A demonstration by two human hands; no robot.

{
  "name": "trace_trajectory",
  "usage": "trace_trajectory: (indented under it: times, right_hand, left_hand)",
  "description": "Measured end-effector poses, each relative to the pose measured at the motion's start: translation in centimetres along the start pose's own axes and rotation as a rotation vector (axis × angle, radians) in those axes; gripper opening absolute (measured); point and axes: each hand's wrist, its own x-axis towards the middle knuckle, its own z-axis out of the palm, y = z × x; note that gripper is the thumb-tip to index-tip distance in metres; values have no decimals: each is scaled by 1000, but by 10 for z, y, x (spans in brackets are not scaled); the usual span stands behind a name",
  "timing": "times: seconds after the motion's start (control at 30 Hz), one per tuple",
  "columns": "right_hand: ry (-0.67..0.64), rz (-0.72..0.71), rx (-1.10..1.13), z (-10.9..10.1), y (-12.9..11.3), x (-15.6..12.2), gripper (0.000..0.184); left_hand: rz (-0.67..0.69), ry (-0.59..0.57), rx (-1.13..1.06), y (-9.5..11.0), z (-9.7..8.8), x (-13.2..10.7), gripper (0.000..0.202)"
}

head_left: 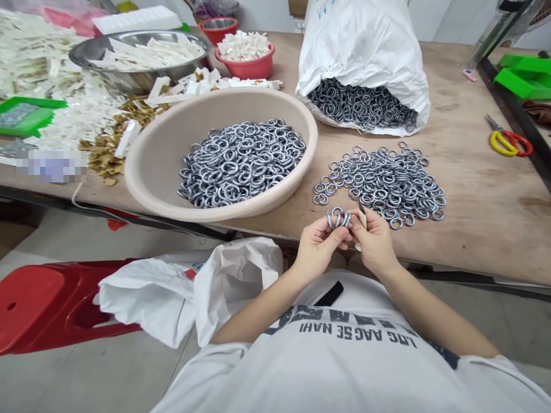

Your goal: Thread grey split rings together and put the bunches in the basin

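Note:
Both hands meet at the near edge of the wooden table (482, 189). My left hand (317, 245) is closed, pinching a small bunch of grey metal rings (338, 218). My right hand (373, 240) is closed too, its fingertips on the same bunch, with a small pale piece (363, 218) between its fingers. Just beyond the hands lies a loose heap of metal rings (383, 180) on the table. A beige basin (172, 166) to the left holds many more rings (241, 163).
A white sack (365, 46) spilling rings lies at the back. Scissors (508, 140) rest at the right. White plastic pieces fill a steel bowl (138, 54) and a red bowl (245, 54). A red stool (47, 304) and a white bag (193, 292) sit low left.

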Motion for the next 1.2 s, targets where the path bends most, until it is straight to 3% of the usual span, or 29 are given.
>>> trace_trajectory:
  times: [0.27, 0.53, 0.8, 0.93, 1.0, 1.13, 1.2]
  right_hand:
    - [-121, -32, -266, -14, -30, -1, 38]
    - [-234, -388, -962, -20, -52, -15, 36]
    - [-259, -393, -1094, -18, -49, -18, 43]
    - [-100, -246, -1191, -26, -38, 4, 49]
    - [-36, -217, -1293, -25, -31, 16, 46]
    - [-144, -268, -1541, -8, -22, 28, 38]
    - [-178, -264, -1588, -2, -21, 30, 29]
  left_hand:
    - [-1, -5, 109, 6, -6, -3, 25]
    - [36, 11, 145, 7, -15, -6, 20]
    - [121, -23, 261, 11, -18, -9, 23]
    - [132, -106, 260, 16, -20, -16, 24]
    - [110, -63, 174, 15, -23, -17, 22]
    - [63, 161, -26, 9, -34, -12, 24]
    - [66, 207, -34, 6, -39, -9, 24]
